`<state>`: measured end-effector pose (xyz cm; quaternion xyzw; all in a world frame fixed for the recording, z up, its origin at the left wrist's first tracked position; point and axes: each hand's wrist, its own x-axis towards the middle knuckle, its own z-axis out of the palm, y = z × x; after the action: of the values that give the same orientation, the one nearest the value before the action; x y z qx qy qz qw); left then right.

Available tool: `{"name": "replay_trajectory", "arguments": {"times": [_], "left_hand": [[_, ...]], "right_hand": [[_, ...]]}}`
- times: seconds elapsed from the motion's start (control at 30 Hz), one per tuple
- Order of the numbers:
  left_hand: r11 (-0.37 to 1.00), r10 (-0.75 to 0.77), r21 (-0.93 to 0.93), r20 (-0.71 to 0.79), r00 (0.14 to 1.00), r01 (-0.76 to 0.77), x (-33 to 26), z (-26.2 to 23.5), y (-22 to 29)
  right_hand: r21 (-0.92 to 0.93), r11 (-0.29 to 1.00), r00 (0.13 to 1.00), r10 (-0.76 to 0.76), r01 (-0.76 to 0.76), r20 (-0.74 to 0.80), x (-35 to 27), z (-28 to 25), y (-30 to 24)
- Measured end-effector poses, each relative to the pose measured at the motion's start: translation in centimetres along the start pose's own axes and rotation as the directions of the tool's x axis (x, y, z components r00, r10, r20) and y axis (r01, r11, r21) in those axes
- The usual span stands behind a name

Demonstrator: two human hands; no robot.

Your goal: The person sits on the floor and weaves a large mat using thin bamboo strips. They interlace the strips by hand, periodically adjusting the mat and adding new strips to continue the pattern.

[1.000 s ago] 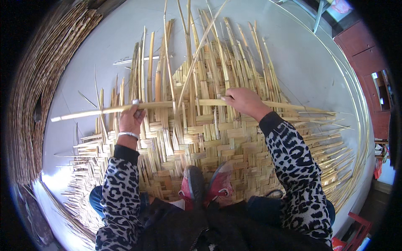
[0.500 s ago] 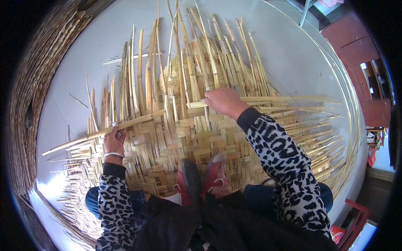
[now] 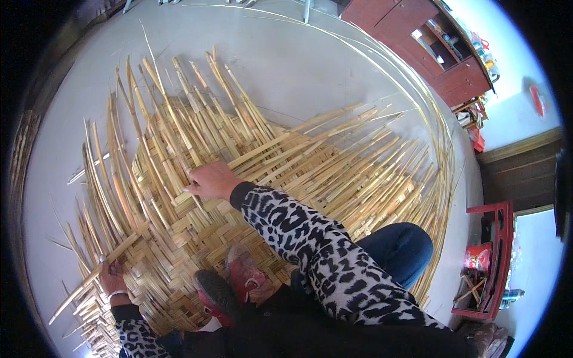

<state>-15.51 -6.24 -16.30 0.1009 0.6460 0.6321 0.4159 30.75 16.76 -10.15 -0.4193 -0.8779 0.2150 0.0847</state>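
The floor (image 3: pixel 334 65) is pale and smooth, and nearly all of it in view lies under the mat (image 3: pixel 197 227), a wide sheet of flat bamboo strips woven in a herringbone. Its loose ends fan out toward 11, 12 and 2 o'clock. The woven part sits at centre and toward 7 o'clock, right under the red shoes (image 3: pixel 230 283).

One long strip (image 3: pixel 104 265) runs slantwise at 8 o'clock, from the mat's edge up toward the middle. The left hand (image 3: pixel 112 279) is closed round it near its low end. The right hand (image 3: pixel 210 180), at centre, lies palm down with fingers spread flat on the weave, touching the strips where the woven part meets the loose ends.

To do this step well, I judge the right hand should keep the crossing strips pinned flat so the pattern does not spring open. The left should feed the strip low and level, following the over-and-under count of its neighbour. Then press it snug against the last row, leaving no gap. Pulling at an angle could buckle or split the strip.

A red cabinet (image 3: pixel 444 56) stands at 2 o'clock and a small red stand (image 3: pixel 495 262) at 4 o'clock, both well apart from the mat.
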Motion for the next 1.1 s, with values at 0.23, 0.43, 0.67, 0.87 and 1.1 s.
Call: {"name": "replay_trajectory", "arguments": {"times": [0.23,0.43,0.67,0.87,1.1], "left_hand": [[0.99,-0.003,-0.138,-0.086,0.996,-0.009,0.7,-2.6,1.8],[0.997,0.057,-0.045,-0.165,0.985,-0.066,3.9,-5.2,1.5],[0.997,0.067,-0.027,-0.168,0.984,-0.072,7.9,-10.5,4.0],[0.99,-0.024,-0.141,-0.309,0.951,-0.02,10.2,-16.2,5.0],[0.225,0.453,0.879,0.288,0.843,-0.421,6.5,-16.4,3.3]], "right_hand": [[0.02,0.998,0.993,-0.054,0.056,-0.103,0.0,0.4,0.4],[0.033,0.999,0.998,-0.028,0.03,-0.058,0.4,0.0,0.5],[-0.012,0.994,0.988,-0.113,0.112,-0.108,1.5,-0.5,0.0],[0.058,0.997,0.998,-0.049,0.051,-0.028,1.5,-0.8,0.0],[0.078,0.997,1.0,-0.013,0.011,0.028,1.9,-0.8,-0.4]]}}
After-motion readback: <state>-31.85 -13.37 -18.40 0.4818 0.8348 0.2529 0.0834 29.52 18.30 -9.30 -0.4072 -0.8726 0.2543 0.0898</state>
